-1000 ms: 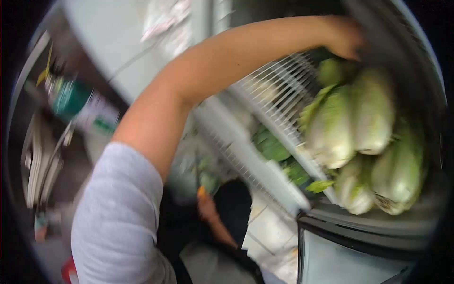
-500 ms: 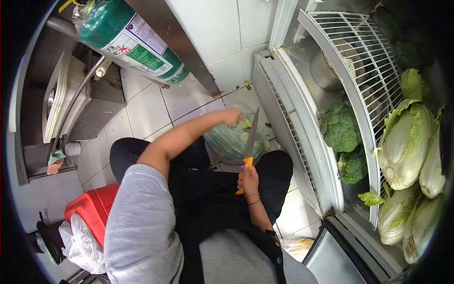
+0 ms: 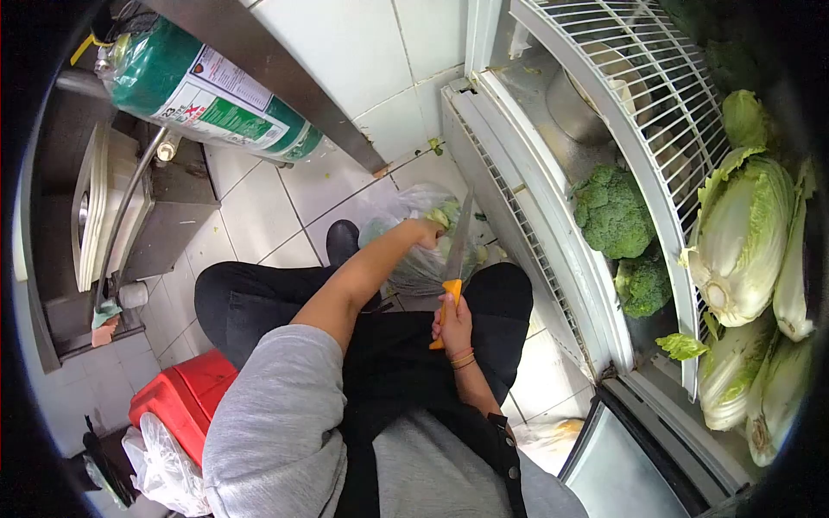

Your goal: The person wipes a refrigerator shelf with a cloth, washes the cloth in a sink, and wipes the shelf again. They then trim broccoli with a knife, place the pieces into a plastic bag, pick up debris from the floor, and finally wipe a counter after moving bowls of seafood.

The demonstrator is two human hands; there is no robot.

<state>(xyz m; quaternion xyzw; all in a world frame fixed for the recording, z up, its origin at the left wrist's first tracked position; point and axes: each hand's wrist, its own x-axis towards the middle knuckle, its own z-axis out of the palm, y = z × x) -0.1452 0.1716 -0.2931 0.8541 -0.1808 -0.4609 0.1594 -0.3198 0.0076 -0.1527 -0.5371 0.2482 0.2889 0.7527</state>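
My right hand (image 3: 454, 323) is wrapped round the orange handle of a long knife (image 3: 452, 293). Its blade points away from me, up past the right side of a clear plastic bag (image 3: 406, 274) on the floor. At the bag's top is my left hand (image 3: 421, 232), fingers curled in beside pale green leaf scraps (image 3: 445, 213). What those fingers grip is partly hidden. Greenish contents show dimly through the plastic, between my bent legs.
To the right stands an open fridge with a white wire shelf (image 3: 643, 129), broccoli (image 3: 613, 211) and several Chinese cabbages (image 3: 741, 242). A green fire extinguisher (image 3: 216, 95) hangs at upper left. A red container (image 3: 181, 393) and white plastic bag (image 3: 160, 466) sit at lower left.
The view has shifted slightly, and a dark shoe now shows beyond my left arm. My left hand has moved a little closer to me at the bag. The knife stays in my right hand.
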